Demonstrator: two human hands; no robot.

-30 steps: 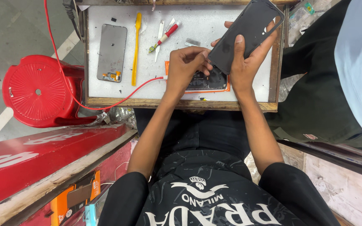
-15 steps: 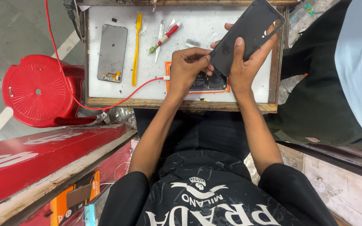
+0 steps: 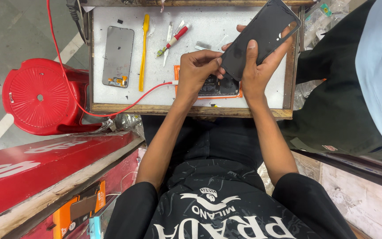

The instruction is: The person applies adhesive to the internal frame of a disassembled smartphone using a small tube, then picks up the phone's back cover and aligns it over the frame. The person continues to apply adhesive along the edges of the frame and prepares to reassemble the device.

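Head camera looks steeply down, close above worktable point(image 3: 111, 107).

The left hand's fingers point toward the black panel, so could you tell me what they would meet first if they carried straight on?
The left hand has its fingertips aimed at the near edge of the black back cover held by the right hand. That edge likely comes first; they already look in contact, though depth is unclear.

I hold a black phone back cover point(image 3: 261, 37) tilted above my opened phone point(image 3: 219, 86), which lies flat on the tray.
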